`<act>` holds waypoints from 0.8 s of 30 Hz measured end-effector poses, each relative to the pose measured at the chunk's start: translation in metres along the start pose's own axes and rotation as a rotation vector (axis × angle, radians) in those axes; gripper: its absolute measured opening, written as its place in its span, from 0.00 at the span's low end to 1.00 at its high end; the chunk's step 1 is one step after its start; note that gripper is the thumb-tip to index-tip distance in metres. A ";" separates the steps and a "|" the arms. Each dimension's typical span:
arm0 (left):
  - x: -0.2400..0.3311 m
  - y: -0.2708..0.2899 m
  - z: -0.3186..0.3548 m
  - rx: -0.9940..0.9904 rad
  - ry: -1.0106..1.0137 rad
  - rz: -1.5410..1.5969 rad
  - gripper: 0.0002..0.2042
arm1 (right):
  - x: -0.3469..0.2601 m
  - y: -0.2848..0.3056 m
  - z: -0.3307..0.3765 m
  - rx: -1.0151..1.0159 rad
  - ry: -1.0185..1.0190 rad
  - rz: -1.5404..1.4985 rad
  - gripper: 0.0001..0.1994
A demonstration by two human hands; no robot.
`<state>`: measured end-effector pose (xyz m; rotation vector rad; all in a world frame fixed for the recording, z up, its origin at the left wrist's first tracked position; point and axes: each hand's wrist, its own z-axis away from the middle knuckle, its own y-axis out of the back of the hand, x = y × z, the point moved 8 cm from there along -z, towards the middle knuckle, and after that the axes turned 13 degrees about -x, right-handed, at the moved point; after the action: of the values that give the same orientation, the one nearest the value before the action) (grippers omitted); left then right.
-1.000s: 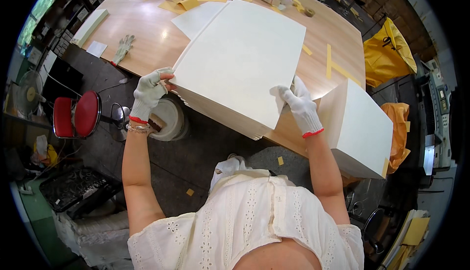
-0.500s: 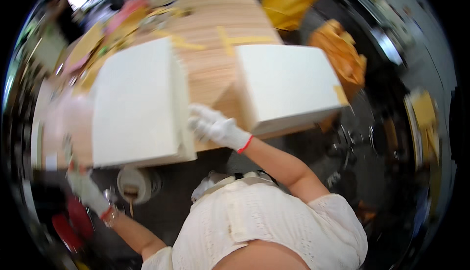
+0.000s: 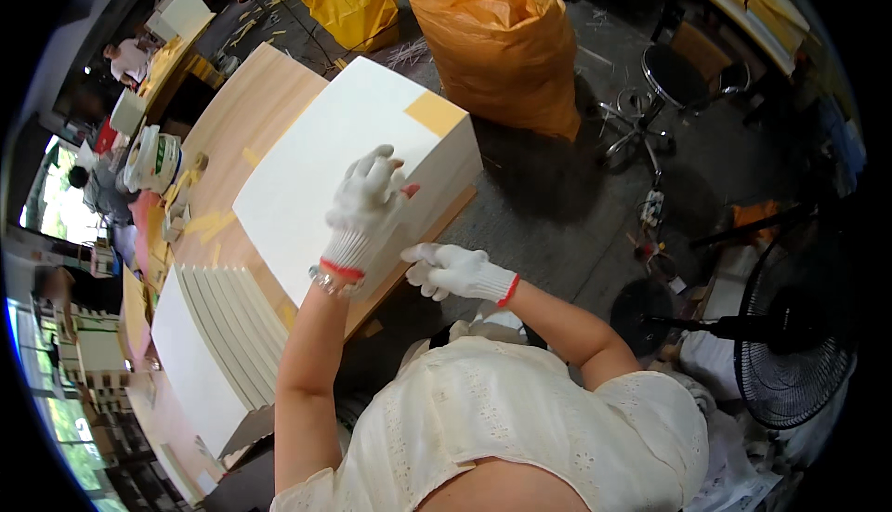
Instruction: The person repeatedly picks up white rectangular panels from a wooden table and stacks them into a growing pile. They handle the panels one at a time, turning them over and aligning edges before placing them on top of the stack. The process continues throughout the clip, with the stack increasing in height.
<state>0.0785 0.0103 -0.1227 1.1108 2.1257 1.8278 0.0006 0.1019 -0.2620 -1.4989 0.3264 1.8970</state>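
My left hand, in a white knit glove with a red cuff and bare fingertips, is over the near edge of a white block-shaped stack. Its fingers are apart with nothing between them; whether it touches the stack I cannot tell. A yellow patch covers the stack's far right corner. Just off the stack's near side, my right hand, gloved alike, hangs open with loosely bent fingers. A second white stack, its layered edges showing, lies to the left on the wood-grain table.
Beyond the table stand a yellow bag and a full orange sack. Right of me are a wheeled stool and a black fan. A white bucket sits at the table's left side; people are farther back.
The view has turned to the right. My left hand has moved from beside the left stack to above the right one. My right hand has left the gap between the stacks.
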 end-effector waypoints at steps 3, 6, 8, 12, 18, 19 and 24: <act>0.013 -0.031 -0.048 -0.071 0.132 -0.243 0.14 | 0.009 0.035 0.019 0.028 0.062 -0.269 0.26; 0.013 -0.042 -0.067 -0.074 0.144 -0.351 0.14 | 0.017 0.066 0.026 0.059 0.109 -0.297 0.27; 0.005 -0.040 -0.064 -0.067 0.141 -0.241 0.12 | 0.017 0.080 0.031 0.040 0.108 -0.287 0.27; -0.005 -0.042 -0.066 -0.078 0.201 -0.055 0.08 | 0.016 0.102 0.030 0.000 0.121 -0.267 0.27; -0.003 -0.038 -0.069 -0.063 0.174 0.116 0.08 | -0.003 0.121 0.033 -0.019 0.155 -0.254 0.24; 0.000 -0.038 -0.070 -0.082 0.184 0.110 0.07 | -0.002 0.122 0.030 -0.036 0.165 -0.274 0.24; 0.006 -0.037 -0.070 -0.107 0.171 0.112 0.08 | -0.005 0.125 0.031 -0.061 0.162 -0.321 0.24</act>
<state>0.0203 -0.0421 -0.1360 1.1064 2.0623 2.1308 -0.1036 0.0267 -0.2744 -1.6407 0.0919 1.5500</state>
